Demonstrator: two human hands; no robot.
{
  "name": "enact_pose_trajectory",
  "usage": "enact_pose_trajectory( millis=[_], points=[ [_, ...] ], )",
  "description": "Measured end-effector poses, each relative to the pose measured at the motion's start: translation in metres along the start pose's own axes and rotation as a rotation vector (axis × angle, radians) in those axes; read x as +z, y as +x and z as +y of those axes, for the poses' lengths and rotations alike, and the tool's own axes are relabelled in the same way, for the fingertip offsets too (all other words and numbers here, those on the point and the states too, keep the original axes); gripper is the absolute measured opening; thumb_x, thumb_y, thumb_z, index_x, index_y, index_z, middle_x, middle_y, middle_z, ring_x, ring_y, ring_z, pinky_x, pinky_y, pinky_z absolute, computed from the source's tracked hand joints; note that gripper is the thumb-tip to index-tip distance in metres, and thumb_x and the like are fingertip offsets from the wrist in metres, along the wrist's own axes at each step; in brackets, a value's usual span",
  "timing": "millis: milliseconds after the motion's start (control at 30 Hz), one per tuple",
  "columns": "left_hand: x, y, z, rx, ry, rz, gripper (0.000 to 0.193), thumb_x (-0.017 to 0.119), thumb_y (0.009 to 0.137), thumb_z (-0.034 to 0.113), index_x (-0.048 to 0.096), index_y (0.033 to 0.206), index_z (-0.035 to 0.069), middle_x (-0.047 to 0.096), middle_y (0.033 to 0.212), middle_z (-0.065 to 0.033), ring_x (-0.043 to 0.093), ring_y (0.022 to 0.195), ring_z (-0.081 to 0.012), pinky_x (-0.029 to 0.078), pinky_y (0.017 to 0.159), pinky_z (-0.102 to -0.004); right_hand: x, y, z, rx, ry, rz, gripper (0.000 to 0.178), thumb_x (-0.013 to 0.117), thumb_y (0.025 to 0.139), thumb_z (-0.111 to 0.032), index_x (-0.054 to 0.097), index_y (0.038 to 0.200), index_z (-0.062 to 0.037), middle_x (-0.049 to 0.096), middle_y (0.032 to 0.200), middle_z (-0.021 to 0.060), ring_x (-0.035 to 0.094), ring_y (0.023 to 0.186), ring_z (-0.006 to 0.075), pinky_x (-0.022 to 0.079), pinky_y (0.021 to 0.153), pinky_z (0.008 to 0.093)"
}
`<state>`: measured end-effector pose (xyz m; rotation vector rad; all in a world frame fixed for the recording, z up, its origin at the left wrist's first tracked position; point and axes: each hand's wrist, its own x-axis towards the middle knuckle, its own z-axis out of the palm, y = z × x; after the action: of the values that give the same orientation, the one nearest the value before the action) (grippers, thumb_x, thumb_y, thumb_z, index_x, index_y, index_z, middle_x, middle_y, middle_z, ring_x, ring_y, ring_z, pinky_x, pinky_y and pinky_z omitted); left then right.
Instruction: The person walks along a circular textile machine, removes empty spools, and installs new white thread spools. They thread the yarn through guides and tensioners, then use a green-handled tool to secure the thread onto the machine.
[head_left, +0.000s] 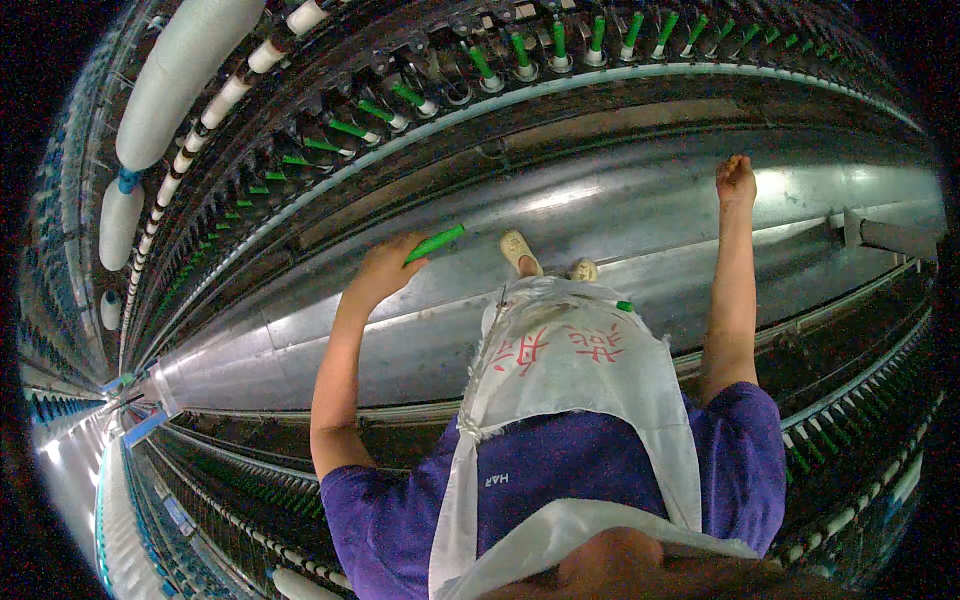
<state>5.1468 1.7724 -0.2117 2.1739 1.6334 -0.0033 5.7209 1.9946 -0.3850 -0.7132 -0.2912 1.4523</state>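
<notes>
A slim green spinning bobbin (437, 243) lies in my left hand (388, 268), its tapered end sticking out past the fingers to the right. The fingers are closed around it, over the aisle and left of my shoes. My right hand (737, 180) reaches forward on the right with its fingers curled together; whatever it may hold is hidden. Beyond both hands, a curved row of green bobbins (559, 42) stands on the spindles of a spinning frame. Some carry white yarn at the base. One spot (456, 90) in the row shows no green bobbin.
A metal rail (440, 122) runs along the far frame. Large white yarn packages (185, 85) hang at upper left beside a roller line (215, 105). Behind me at right is another row of bobbins (822, 430). A grey cylindrical part (885, 236) juts out at right. My shoes (518, 252) stand on the shiny floor (560, 210).
</notes>
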Motion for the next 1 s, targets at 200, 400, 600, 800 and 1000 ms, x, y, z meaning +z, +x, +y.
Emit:
enact_pose_trajectory(
  millis=[200, 400, 600, 800, 1000],
  points=[
    [0.003, 0.024, 0.027, -0.394, -1.157, -0.122, 0.038, 0.049, 0.092, 0.033, 0.048, 0.118, 0.006, 0.061, 0.087, -0.0127, 0.060, 0.072, -0.0204, 0.047, 0.069, -0.0337, 0.009, -0.062, 0.115, 0.384, -1.085, -0.273, 0.015, 0.047, 0.082, -0.008, 0.058, 0.092, -0.0040, 0.062, 0.070, 0.0101, 0.057, 0.055, 0.0203, 0.043, 0.046, 0.0313],
    [0.000, 0.060, 0.061, -0.125, -2.184, 0.335, 0.045, 0.037, 0.094, 0.038, 0.045, 0.120, 0.002, 0.058, 0.108, -0.0199, 0.058, 0.097, -0.0327, 0.046, 0.086, -0.0428, -0.023, -0.220, 0.173, 1.026, -1.314, -0.883, 0.068, 0.051, 0.083, -0.055, 0.044, 0.129, -0.0057, 0.045, 0.131, 0.0153, 0.038, 0.124, 0.0296, 0.028, 0.104, 0.0371],
    [-0.006, 0.083, 0.097, -0.011, -2.236, 0.382, 0.047, 0.040, 0.092, 0.040, 0.050, 0.117, 0.001, 0.043, 0.130, -0.0216, 0.036, 0.125, -0.0356, 0.029, 0.104, -0.0472, 0.013, -0.172, 0.094, 0.717, -2.106, -1.226, 0.044, 0.052, 0.085, -0.041, 0.061, 0.107, -0.0048, 0.062, 0.103, 0.0156, 0.059, 0.094, 0.0293, 0.045, 0.083, 0.0399],
    [-0.005, 0.103, 0.121, 0.032, -2.157, 0.273, 0.047, 0.036, 0.094, 0.041, 0.051, 0.119, 0.006, 0.044, 0.133, -0.0094, 0.036, 0.127, -0.0235, 0.029, 0.101, -0.0377, 0.196, -0.176, 0.090, 0.005, -1.567, -0.961, 0.031, 0.059, 0.083, -0.030, 0.059, 0.093, -0.0006, 0.061, 0.084, 0.0179, 0.059, 0.070, 0.0288, 0.046, 0.064, 0.0362],
    [-0.006, 0.112, 0.138, 0.027, -2.129, 0.179, 0.038, 0.042, 0.093, 0.032, 0.053, 0.113, 0.002, 0.050, 0.125, -0.0119, 0.051, 0.109, -0.0217, 0.040, 0.093, -0.0343, 0.291, -0.201, 0.097, -0.316, -1.544, -0.973, 0.031, 0.054, 0.085, -0.033, 0.056, 0.079, -0.0033, 0.060, 0.072, 0.0189, 0.060, 0.071, 0.0360, 0.046, 0.060, 0.0447]
  ],
)
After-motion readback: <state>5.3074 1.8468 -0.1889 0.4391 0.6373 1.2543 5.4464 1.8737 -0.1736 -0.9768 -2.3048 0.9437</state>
